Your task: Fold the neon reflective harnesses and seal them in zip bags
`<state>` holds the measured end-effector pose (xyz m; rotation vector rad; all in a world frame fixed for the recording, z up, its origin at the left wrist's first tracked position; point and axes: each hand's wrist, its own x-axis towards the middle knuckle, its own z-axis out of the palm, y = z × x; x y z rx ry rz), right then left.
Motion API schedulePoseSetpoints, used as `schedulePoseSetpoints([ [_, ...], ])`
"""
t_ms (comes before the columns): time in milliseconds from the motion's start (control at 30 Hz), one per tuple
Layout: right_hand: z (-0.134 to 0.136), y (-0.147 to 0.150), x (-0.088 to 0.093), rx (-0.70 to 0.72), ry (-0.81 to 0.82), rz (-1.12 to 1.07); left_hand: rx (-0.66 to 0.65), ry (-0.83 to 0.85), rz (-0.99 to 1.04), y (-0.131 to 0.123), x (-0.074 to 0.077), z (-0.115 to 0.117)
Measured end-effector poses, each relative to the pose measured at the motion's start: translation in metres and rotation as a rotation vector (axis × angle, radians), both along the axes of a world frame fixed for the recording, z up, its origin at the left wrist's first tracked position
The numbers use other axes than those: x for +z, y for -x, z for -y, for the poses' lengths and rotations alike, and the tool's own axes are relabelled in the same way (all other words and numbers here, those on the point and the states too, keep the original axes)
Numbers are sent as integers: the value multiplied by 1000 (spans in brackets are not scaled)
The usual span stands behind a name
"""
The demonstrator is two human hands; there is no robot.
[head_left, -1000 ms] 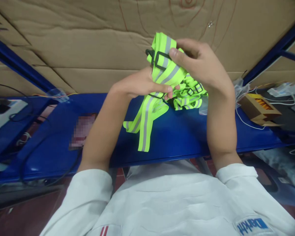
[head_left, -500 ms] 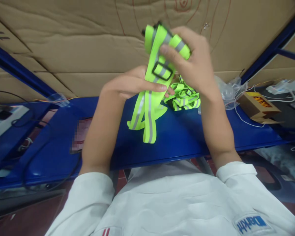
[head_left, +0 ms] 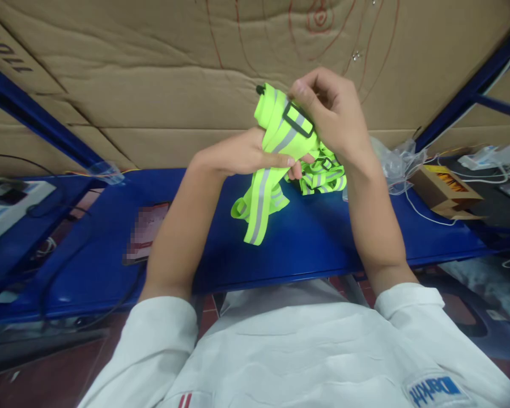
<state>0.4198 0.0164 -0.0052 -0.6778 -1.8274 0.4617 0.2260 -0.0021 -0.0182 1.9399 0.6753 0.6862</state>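
While the left hand and right hand clamp the neon strap, its far folds are hidden.

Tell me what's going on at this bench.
A person in a white shirt holds a neon-yellow reflective strap over the blue table. The left hand grips its middle; the right hand pinches the top by the black buckle. Its loose ends hang down. More straps lie heaped behind.
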Motion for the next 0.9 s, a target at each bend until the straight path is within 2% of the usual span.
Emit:
schedulePoseSetpoints([
  [133,12,-6,5,80,11,381,-6,-91,-7,2,1,-1],
  [200,14,-8,6,63,-23,475,-12,-107,-19,2,3,1],
  [367,14,-6,6,-44,-128,331,3,-21,96,1,5,5],
  [467,19,-7,9,-121,-172,255,11,82,102,1,4,4],
  [567,22,-8,14,-187,-165,152,23,111,99,1,1,2],
  [633,21,-7,14,-104,-77,61,-21,96,90,1,0,0],
  [800,8,-4,7,299,331,-125,-195,82,-1,4,0,-3],
  [900,4,-1,5,368,441,-177,-327,90,-81,6,0,-5],
])
